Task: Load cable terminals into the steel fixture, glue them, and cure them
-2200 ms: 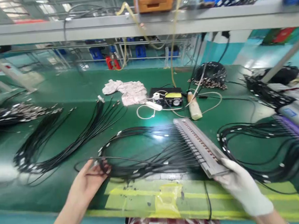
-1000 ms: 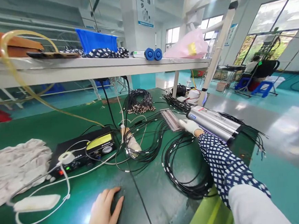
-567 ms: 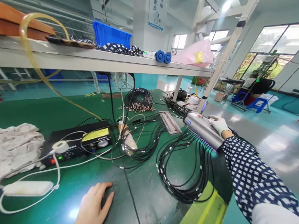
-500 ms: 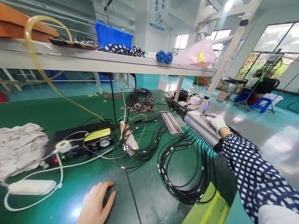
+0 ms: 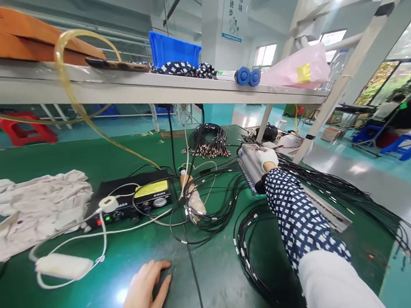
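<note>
Clearly, right hand point(image 5: 268, 157), silver housing point(image 5: 252, 163) beneath; cables point(image 5: 328, 176) beside

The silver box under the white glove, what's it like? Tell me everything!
The silver box looks like metal, long and smooth, with some blue at its far end and a dark near end. It sits low over the green table, a ribbed strip showing along its left edge and a teal glow under its near end. The right hand, white-gloved, holds it from above, hiding part.
</note>
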`<action>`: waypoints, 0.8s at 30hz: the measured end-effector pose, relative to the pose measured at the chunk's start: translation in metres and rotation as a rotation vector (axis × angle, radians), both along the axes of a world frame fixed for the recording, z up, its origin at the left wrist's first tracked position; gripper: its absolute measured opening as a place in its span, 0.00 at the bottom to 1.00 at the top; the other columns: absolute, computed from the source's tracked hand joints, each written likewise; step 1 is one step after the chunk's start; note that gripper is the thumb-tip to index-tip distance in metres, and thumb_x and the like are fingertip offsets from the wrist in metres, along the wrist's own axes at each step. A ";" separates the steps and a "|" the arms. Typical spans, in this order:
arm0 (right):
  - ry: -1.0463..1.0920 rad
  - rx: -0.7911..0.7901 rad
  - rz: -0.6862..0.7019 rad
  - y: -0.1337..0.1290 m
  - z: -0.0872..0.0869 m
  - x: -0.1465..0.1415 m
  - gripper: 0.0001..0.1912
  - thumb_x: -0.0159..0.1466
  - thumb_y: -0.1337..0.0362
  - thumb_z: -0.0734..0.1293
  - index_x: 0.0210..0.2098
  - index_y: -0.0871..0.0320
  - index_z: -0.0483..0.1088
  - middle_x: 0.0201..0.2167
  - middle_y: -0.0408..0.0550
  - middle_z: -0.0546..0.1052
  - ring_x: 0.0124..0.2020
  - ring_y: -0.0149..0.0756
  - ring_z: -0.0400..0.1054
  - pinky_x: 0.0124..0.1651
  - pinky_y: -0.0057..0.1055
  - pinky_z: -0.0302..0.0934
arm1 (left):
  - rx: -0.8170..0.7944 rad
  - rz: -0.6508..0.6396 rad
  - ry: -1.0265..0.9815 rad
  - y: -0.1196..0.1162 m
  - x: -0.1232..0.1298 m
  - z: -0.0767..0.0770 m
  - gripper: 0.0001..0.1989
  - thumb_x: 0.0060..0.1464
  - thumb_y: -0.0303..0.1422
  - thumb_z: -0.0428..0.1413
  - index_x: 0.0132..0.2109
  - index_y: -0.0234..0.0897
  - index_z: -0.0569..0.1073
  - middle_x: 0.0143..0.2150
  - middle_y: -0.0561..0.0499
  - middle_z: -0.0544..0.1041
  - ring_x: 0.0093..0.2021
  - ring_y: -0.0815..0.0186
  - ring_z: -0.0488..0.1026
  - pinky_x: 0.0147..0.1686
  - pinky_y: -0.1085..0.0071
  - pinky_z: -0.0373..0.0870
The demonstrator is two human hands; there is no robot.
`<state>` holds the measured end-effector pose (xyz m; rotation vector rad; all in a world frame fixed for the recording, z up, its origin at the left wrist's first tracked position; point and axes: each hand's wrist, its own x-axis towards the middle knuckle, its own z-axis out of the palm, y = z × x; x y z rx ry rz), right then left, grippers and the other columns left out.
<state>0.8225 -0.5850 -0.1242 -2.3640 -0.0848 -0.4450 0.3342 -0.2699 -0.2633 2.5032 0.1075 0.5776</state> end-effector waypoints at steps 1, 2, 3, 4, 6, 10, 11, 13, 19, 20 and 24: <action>0.008 0.001 0.002 0.003 0.000 0.003 0.16 0.71 0.57 0.66 0.55 0.56 0.70 0.55 0.52 0.73 0.50 0.41 0.72 0.52 0.44 0.71 | -0.011 0.003 0.006 -0.001 0.000 0.001 0.13 0.64 0.44 0.52 0.45 0.42 0.75 0.33 0.52 0.75 0.31 0.63 0.73 0.32 0.68 0.73; 0.014 0.006 0.005 0.005 -0.001 0.005 0.16 0.71 0.57 0.66 0.55 0.56 0.70 0.55 0.52 0.73 0.50 0.41 0.72 0.52 0.43 0.71 | -0.020 0.007 0.014 -0.001 -0.001 0.002 0.13 0.64 0.44 0.52 0.45 0.42 0.75 0.33 0.51 0.75 0.31 0.63 0.73 0.33 0.68 0.73; 0.017 0.011 0.011 0.006 -0.001 0.006 0.16 0.71 0.57 0.66 0.55 0.56 0.70 0.55 0.52 0.73 0.50 0.41 0.72 0.52 0.43 0.71 | -0.026 0.010 0.023 -0.002 -0.001 0.004 0.13 0.64 0.44 0.52 0.45 0.42 0.75 0.33 0.51 0.75 0.31 0.63 0.73 0.33 0.67 0.73; 0.019 0.012 0.017 0.007 -0.002 0.008 0.16 0.71 0.57 0.66 0.55 0.56 0.70 0.55 0.52 0.73 0.50 0.41 0.72 0.52 0.44 0.71 | -0.028 0.012 0.032 -0.003 -0.001 0.006 0.13 0.64 0.44 0.52 0.44 0.42 0.75 0.33 0.51 0.75 0.31 0.63 0.73 0.33 0.67 0.73; 0.019 0.010 0.032 0.009 -0.001 0.010 0.16 0.71 0.56 0.66 0.55 0.57 0.70 0.55 0.52 0.73 0.50 0.41 0.72 0.52 0.44 0.71 | -0.024 0.012 0.041 -0.005 -0.001 0.008 0.13 0.64 0.44 0.52 0.44 0.42 0.75 0.31 0.52 0.74 0.31 0.63 0.73 0.32 0.67 0.73; 0.010 -0.001 0.034 -0.007 0.009 0.008 0.18 0.71 0.56 0.67 0.55 0.58 0.70 0.54 0.53 0.73 0.50 0.42 0.72 0.51 0.45 0.71 | -0.020 0.008 0.037 0.000 -0.002 0.008 0.13 0.64 0.44 0.51 0.44 0.42 0.75 0.30 0.53 0.72 0.31 0.63 0.72 0.31 0.67 0.72; 0.006 -0.004 0.014 -0.021 0.012 0.003 0.18 0.70 0.55 0.67 0.56 0.59 0.69 0.54 0.53 0.73 0.50 0.42 0.72 0.52 0.45 0.71 | -0.020 0.002 0.040 0.003 -0.004 0.007 0.13 0.64 0.44 0.52 0.44 0.42 0.75 0.30 0.53 0.72 0.31 0.63 0.72 0.31 0.67 0.73; 0.011 -0.017 -0.064 -0.061 0.011 -0.018 0.20 0.71 0.53 0.66 0.57 0.58 0.69 0.55 0.53 0.73 0.53 0.44 0.71 0.55 0.48 0.69 | -0.025 -0.002 0.028 0.006 -0.009 0.008 0.12 0.65 0.44 0.52 0.44 0.42 0.75 0.31 0.52 0.73 0.32 0.62 0.73 0.32 0.68 0.73; 0.241 -0.150 -0.446 -0.202 -0.046 -0.125 0.41 0.62 0.41 0.66 0.63 0.66 0.66 0.65 0.80 0.62 0.66 0.78 0.55 0.61 0.75 0.47 | 0.116 -0.408 -0.096 -0.069 0.004 0.034 0.13 0.68 0.36 0.48 0.56 0.46 0.71 0.55 0.48 0.77 0.55 0.60 0.74 0.57 0.62 0.71; 0.278 -0.173 -0.461 -0.215 -0.056 -0.136 0.43 0.61 0.39 0.65 0.63 0.67 0.66 0.64 0.81 0.62 0.66 0.81 0.54 0.61 0.77 0.44 | 0.174 -0.589 -0.093 -0.095 0.015 0.041 0.18 0.68 0.39 0.49 0.62 0.45 0.68 0.60 0.46 0.75 0.59 0.58 0.72 0.60 0.60 0.68; 0.349 -0.247 -0.365 -0.237 -0.072 -0.157 0.47 0.57 0.34 0.63 0.63 0.61 0.67 0.66 0.72 0.64 0.67 0.75 0.56 0.65 0.69 0.45 | 0.347 -0.817 0.118 -0.182 0.066 0.062 0.44 0.54 0.60 0.57 0.66 0.32 0.64 0.60 0.35 0.74 0.64 0.47 0.68 0.68 0.50 0.57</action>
